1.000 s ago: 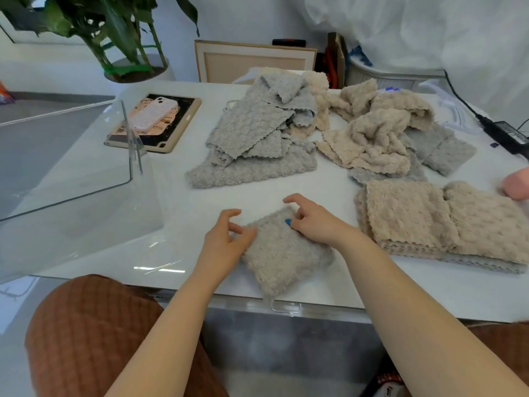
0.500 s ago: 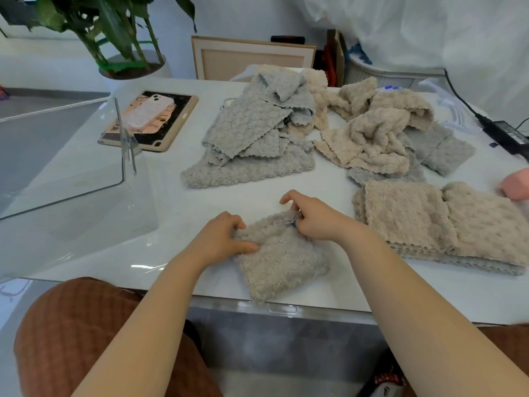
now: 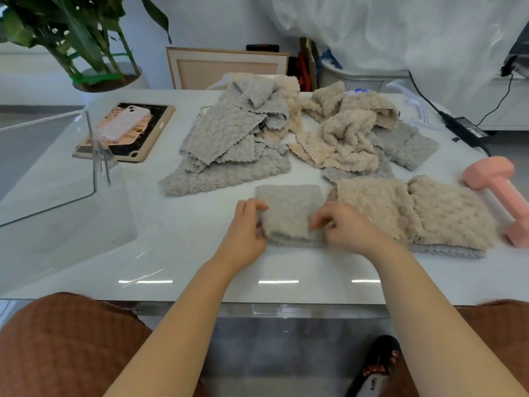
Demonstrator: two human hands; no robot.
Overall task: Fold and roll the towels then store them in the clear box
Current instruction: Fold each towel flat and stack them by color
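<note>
- Grey towel (image 3: 289, 209): folded, on worktop (image 3: 200, 267) straight ahead, long axis seemingly away from me.
- My left hand (image 3: 246, 226), right hand (image 3: 347, 229): pinching its near side edges, equally close.
- Clear box (image 3: 97, 144): well left.

The person wears rust-brown trousers (image 3: 65, 348) with a quilted, small-check texture, visible over both thighs. The forearms are bare down to the left hand (image 3: 246, 233) and right hand (image 3: 349, 227). One foot wears a black shoe (image 3: 378, 365) with reddish markings and a pale edge.
</note>
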